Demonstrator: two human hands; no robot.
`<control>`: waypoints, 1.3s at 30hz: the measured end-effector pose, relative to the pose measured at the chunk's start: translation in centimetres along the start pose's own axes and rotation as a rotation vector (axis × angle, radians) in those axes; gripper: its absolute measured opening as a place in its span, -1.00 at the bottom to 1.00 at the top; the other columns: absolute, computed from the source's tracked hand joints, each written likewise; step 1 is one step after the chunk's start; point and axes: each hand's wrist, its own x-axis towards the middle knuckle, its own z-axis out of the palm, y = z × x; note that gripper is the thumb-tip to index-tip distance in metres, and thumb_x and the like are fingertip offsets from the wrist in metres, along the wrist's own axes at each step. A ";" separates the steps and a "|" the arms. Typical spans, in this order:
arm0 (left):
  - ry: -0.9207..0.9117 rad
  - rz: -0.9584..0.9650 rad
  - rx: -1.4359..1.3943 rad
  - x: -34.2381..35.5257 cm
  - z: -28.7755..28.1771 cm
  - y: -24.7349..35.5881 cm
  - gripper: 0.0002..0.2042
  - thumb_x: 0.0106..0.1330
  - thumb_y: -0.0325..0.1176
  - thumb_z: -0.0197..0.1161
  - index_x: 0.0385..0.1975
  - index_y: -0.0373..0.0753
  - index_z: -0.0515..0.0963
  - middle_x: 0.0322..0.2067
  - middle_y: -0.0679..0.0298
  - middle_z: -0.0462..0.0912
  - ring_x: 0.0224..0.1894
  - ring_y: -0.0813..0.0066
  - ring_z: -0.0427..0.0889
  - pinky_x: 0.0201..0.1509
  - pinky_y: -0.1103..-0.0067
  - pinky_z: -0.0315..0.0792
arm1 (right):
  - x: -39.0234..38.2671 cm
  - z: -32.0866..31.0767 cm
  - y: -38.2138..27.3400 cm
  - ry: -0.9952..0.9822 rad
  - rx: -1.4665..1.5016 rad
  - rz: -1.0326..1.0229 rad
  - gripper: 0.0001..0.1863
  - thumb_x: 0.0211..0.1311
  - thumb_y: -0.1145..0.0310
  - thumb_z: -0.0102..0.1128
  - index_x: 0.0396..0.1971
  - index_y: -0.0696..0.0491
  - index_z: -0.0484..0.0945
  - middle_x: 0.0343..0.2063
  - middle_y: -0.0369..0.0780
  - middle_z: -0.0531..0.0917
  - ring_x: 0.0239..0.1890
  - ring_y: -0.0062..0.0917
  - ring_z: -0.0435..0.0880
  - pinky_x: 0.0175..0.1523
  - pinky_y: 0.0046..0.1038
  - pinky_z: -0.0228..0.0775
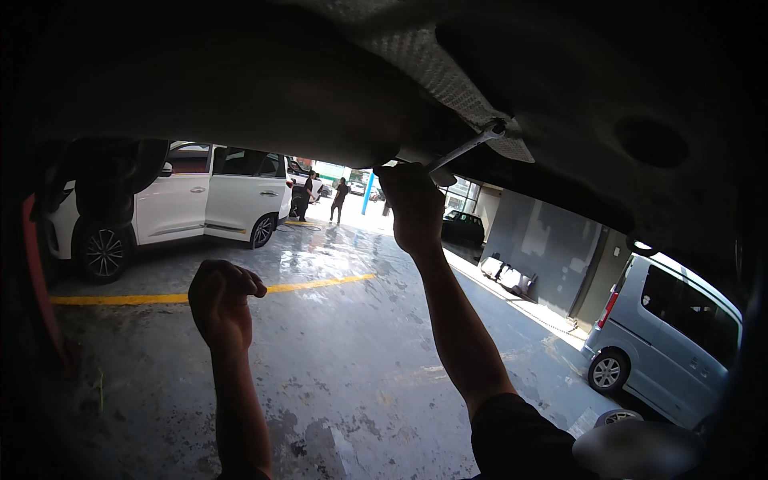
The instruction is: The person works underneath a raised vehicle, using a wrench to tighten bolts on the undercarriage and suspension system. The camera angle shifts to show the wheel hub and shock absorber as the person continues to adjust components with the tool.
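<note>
My right hand (412, 204) is raised to the dark underside of a vehicle, fingers closed round the lower end of a metal wrench (464, 150). The wrench slants up to the right, and its head sits at a dark round fastener (498, 126) on a silvery, textured heat shield (436, 76). What exactly the head grips is too dark to tell. Lower and to the left, my left hand (224, 304) is held up in the air, its fingers curled in and touching nothing around it. Whatever may lie inside those fingers is hidden.
Overhead, dark underbody panels (240, 80) spread across the view. A red post (44, 280) stands at far left. Beyond are a white car (172, 204) with a door ajar, a light blue van (672, 336), two people (339, 200), and a grey floor (344, 360) with a yellow line (320, 284).
</note>
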 end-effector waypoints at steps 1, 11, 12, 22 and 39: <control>-0.012 -0.004 -0.001 -0.1 0.3 -0.2 -0.72 0.36 -0.22 0.06 -0.40 -0.37 0.45 -0.59 0.12 0.52 -0.54 0.34 0.55 -0.37 0.46 0.49 | -1.1 -1.6 1.8 -0.034 -0.114 -0.082 -0.76 0.09 0.50 0.18 -0.21 -0.04 0.63 -0.39 -0.28 0.59 -0.38 -0.49 0.59 -0.36 -0.48 0.47; -0.104 -0.057 -0.062 -0.3 2.2 -1.7 -0.74 0.35 -0.27 0.07 -0.41 -0.40 0.46 -0.59 0.11 0.53 -0.54 0.34 0.55 -0.36 0.43 0.50 | -2.1 -17.1 4.6 0.362 1.021 0.589 -0.87 0.35 0.36 0.02 -0.38 0.08 0.45 -0.55 -0.25 0.46 -0.69 -0.65 0.27 -0.59 -0.58 0.10; -0.116 -0.053 -0.084 -0.1 2.5 -1.9 -0.74 0.35 -0.29 0.07 -0.41 -0.41 0.47 -0.58 0.10 0.54 -0.54 0.34 0.56 -0.36 0.43 0.50 | -1.7 -18.1 4.3 0.372 0.830 0.516 -0.87 0.37 0.36 0.00 -0.30 0.10 0.47 -0.63 -0.30 0.42 -0.74 -0.69 0.23 -0.66 -0.62 0.04; -0.222 -0.035 -0.064 0.8 4.4 -3.5 -0.79 0.29 -0.36 0.12 -0.41 -0.44 0.50 -0.56 0.07 0.58 -0.53 0.35 0.60 -0.35 0.44 0.53 | 2.5 -16.2 -9.7 0.130 1.616 0.299 -0.53 0.53 0.10 -0.35 -0.28 0.17 0.45 -0.62 -0.17 0.51 -0.65 -0.54 0.52 -0.65 -0.52 0.39; -0.127 -0.010 -0.003 0.0 2.3 -1.3 -0.72 0.38 -0.24 0.05 -0.43 -0.36 0.46 -0.62 0.11 0.52 -0.57 0.37 0.56 -0.38 0.46 0.51 | -5.0 -7.6 6.6 -0.010 0.938 0.405 -0.81 0.26 0.47 0.11 -0.15 0.17 0.55 -0.38 -0.20 0.56 -0.57 -0.62 0.44 -0.46 -0.56 0.27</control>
